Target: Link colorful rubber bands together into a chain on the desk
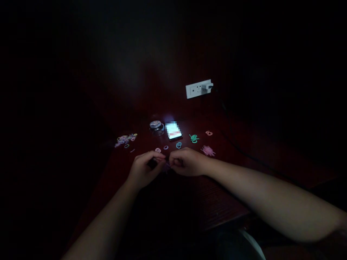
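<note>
My left hand (146, 168) and my right hand (188, 161) meet over the dark red table, fingertips almost touching. Thumb and forefinger of the left are drawn together in a pinch. The right is curled, its fingertips turned toward the left hand. What either one holds is too small and dim to make out. Just below and between them shows a small purple cluster (166, 167), which looks like elastic hair bands. Beyond the fingers lie pink bands (158, 150), a single purple band (166, 147) and blue bands (179, 145).
A lit phone (174, 130) stands beside a lidded clear jar (156, 126). Mixed bands (125, 139) lie to the left; green bands (194, 138), a pink heap (208, 151) and peach bands (209, 133) to the right. A wall socket (198, 89) holds a plug with a dark cable.
</note>
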The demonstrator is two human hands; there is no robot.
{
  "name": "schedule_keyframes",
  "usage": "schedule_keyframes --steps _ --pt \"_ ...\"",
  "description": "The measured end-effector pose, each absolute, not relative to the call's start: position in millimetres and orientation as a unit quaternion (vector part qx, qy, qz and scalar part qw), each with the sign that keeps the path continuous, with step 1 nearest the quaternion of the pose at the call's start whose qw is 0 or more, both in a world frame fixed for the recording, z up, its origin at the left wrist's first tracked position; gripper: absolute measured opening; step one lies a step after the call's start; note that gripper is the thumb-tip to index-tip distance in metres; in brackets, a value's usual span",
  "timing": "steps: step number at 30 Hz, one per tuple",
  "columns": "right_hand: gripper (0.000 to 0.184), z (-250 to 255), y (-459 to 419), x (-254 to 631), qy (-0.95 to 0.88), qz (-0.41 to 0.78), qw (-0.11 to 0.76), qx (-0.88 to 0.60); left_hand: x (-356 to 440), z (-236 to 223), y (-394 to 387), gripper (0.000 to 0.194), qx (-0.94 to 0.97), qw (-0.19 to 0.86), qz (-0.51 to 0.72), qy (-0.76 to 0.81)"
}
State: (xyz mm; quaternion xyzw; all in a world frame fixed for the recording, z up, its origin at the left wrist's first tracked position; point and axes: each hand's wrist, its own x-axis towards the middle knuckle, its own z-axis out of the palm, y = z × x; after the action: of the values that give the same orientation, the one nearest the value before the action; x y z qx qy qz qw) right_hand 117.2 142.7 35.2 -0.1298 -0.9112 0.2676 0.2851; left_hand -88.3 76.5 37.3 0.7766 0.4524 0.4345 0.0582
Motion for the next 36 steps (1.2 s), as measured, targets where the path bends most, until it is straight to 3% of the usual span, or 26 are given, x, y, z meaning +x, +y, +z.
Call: schedule_keyframes --steps 27,36 --pt "0.006 36.6 149.2 125.9 -0.894 0.305 0.286 -0.157 -87.7 39.4 76.1 0.01 0.78 0.014 0.442 0.442" --pt "0.006 60.2 166.2 151.5 -0.919 0.206 0.267 -0.205 -96.1 42.8 76.6 0.005 0.777 -0.036 0.438 0.45"
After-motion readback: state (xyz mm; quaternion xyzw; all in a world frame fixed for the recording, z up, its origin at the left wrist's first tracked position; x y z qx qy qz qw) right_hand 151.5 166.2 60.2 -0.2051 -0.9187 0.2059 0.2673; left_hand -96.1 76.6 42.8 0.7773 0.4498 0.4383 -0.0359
